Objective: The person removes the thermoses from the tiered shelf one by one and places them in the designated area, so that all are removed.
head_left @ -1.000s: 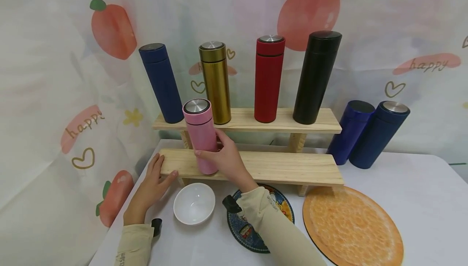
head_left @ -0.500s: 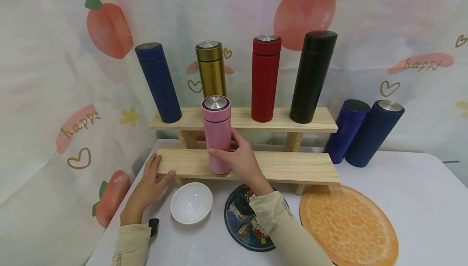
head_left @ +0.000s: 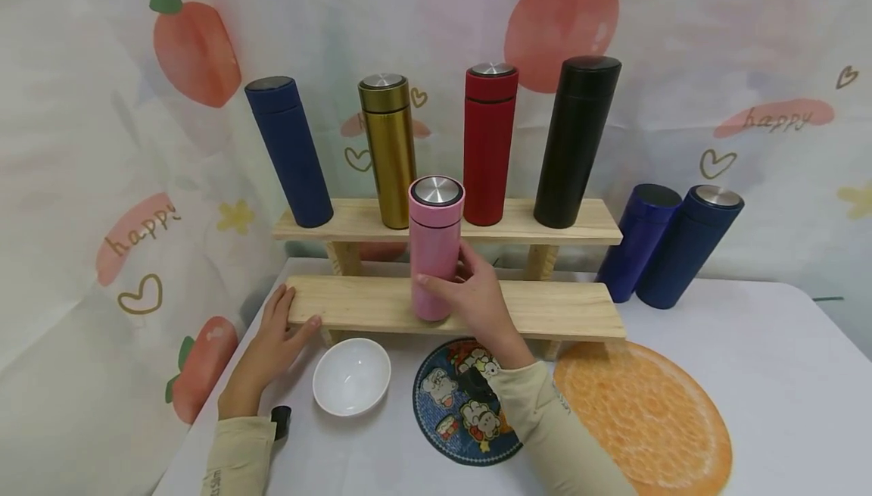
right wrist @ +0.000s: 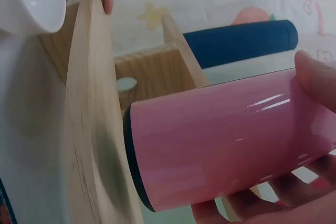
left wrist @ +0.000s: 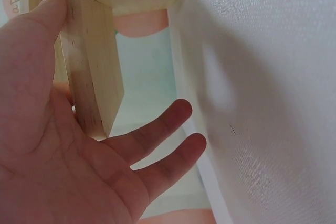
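On the near side of the wooden stand (head_left: pixel 354 303), over its lower shelf and close to the middle of its length: a pink bottle (head_left: pixel 436 242), upright, with a shiny silver top. Held low on its body by the right hand (head_left: pixel 480 299), thumb across the front, fingers curled round the back. Base right at the shelf board; impossible to tell whether touching it or just above.

At the left end of the stand's lower shelf: the left hand (head_left: pixel 274 348), thumb on the front edge, fingers loosely spread round the corner. Two of these fingers straight and free beneath the board, the others mostly hidden.

Along the stand's upper shelf, from left to right: a blue bottle (head_left: pixel 289 151), a gold bottle (head_left: pixel 388 151), a red bottle (head_left: pixel 489 148) and a black bottle (head_left: pixel 577 144), all upright and apart.

Past the stand's right end, on a white table (head_left: pixel 763 360): a purple bottle (head_left: pixel 636 242), and just beside it, farther from the stand, a navy bottle (head_left: pixel 691 246).

In front of the stand, left to right: a white bowl (head_left: pixel 352 379), a round blue mat (head_left: pixel 443 420) with cartoon figures, partly covered by the right sleeve (head_left: pixel 545 420), and a round orange mat (head_left: pixel 647 420).

Behind the stand: a pale cloth (head_left: pixel 681 42) with printed fruit.
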